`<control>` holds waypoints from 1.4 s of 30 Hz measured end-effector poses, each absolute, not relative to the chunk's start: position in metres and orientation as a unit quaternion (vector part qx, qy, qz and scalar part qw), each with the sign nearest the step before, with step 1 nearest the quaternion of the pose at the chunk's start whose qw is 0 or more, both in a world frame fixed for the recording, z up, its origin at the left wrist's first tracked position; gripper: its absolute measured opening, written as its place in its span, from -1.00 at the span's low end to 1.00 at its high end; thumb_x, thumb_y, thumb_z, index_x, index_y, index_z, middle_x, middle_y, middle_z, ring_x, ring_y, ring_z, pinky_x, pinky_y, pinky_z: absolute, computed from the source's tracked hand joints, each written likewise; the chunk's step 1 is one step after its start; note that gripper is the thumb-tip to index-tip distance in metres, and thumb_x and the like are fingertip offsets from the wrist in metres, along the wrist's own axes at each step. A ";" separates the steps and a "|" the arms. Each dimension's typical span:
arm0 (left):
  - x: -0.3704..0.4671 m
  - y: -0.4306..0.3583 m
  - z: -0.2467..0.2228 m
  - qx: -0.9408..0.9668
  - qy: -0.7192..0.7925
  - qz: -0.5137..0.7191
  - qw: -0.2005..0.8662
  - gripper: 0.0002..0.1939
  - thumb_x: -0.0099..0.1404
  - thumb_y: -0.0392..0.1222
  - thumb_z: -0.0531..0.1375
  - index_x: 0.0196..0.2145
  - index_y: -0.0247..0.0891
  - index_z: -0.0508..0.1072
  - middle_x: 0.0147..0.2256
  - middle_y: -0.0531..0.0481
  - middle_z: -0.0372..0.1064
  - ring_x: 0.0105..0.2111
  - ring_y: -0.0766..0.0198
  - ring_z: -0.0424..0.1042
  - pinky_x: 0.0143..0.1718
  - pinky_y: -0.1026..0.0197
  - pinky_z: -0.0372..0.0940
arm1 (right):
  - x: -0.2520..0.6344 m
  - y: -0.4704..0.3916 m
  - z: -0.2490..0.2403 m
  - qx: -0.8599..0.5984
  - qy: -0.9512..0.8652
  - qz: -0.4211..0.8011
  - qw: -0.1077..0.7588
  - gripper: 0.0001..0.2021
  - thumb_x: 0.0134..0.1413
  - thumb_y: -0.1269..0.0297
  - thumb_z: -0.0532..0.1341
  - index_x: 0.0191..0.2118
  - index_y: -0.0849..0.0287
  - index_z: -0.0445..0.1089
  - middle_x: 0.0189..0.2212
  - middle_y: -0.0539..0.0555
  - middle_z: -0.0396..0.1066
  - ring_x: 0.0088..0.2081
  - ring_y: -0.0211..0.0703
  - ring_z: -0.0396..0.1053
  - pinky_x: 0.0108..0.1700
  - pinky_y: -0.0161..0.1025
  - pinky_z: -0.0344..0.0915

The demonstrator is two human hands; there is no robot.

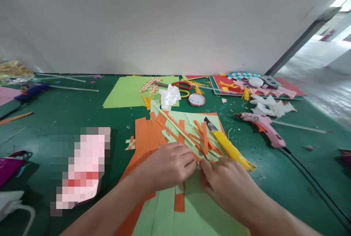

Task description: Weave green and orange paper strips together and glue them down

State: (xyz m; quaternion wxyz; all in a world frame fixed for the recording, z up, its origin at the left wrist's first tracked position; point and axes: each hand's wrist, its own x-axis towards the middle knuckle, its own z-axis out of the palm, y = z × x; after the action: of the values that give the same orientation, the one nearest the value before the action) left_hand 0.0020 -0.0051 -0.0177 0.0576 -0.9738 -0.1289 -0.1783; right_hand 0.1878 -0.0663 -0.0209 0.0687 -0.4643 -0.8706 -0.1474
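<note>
Blue glue gun (33, 90), lying at the far left of a green table (68, 111). Pink item, pixelated, flat on the tabletop. Small woven orange-and-green piece (131, 143), beside orange paper (142, 133). Crumpled white tissue (168, 97), on light green paper towards the back. Left hand (175, 163), fingers curled inward above the paper pile; whether it grips a strip cannot be told. Loose orange strips (205, 137), heaped just beyond both hands. Right hand (227, 175), nearly meeting the left, fingers bent, hold likewise unclear. Yellow cutter (229, 146), blade out, just beyond it. Pink glue gun (263, 126), corded, at right.
</note>
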 end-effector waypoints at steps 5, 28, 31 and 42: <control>0.005 -0.008 -0.017 -0.969 -0.122 -0.196 0.090 -0.75 0.38 -0.43 0.05 -0.41 -0.33 0.46 -0.46 -0.04 0.44 -0.37 0.22 0.43 -0.35 0.15 0.36 | 0.192 -0.065 -0.018 -0.481 -0.868 -0.096 0.073 -0.88 -0.12 0.47 0.15 -0.53 0.11 0.27 -0.76 -0.02 0.30 -0.73 -0.10 0.24 -0.54 -0.13 -0.31; 0.003 -0.005 -0.016 -0.843 -0.368 -0.381 -0.098 -0.83 0.40 -0.29 0.11 -0.16 -0.23 0.50 -0.24 -0.03 0.53 -0.23 0.27 0.49 -0.17 0.19 0.39 | 0.223 -0.042 0.021 -0.536 -0.756 -0.012 0.375 -0.86 0.21 0.42 0.11 -0.32 0.15 0.40 -0.43 0.02 0.48 -0.46 -0.28 0.36 -0.40 -0.34 0.25; 0.003 -0.003 -0.015 -0.814 -0.396 -0.396 -0.154 -0.86 0.37 -0.25 0.15 -0.19 -0.19 0.52 -0.25 0.02 0.54 -0.23 0.28 0.50 -0.18 0.22 0.39 | 0.226 -0.043 0.024 -0.559 -0.718 -0.006 0.414 -0.87 0.21 0.37 0.14 -0.33 0.13 0.41 -0.46 0.01 0.46 -0.49 -0.28 0.34 -0.42 -0.31 0.25; 0.003 0.000 -0.015 -0.804 -0.416 -0.370 -0.208 -0.90 0.34 -0.26 0.18 -0.28 -0.19 0.52 -0.31 0.07 0.54 -0.31 0.32 0.49 -0.27 0.28 0.35 | 0.238 -0.039 0.034 -0.529 -0.487 0.227 0.657 -0.85 0.09 0.22 0.30 -0.46 0.10 0.41 -0.61 -0.02 0.33 -0.53 -0.20 0.33 -0.56 -0.25 0.12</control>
State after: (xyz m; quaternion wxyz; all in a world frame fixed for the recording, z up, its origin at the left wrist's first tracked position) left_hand 0.0032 -0.0004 -0.0148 -0.2083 -0.8042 -0.4156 -0.3703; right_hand 0.2376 -0.0394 0.0343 0.6569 -0.5289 -0.4873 0.2265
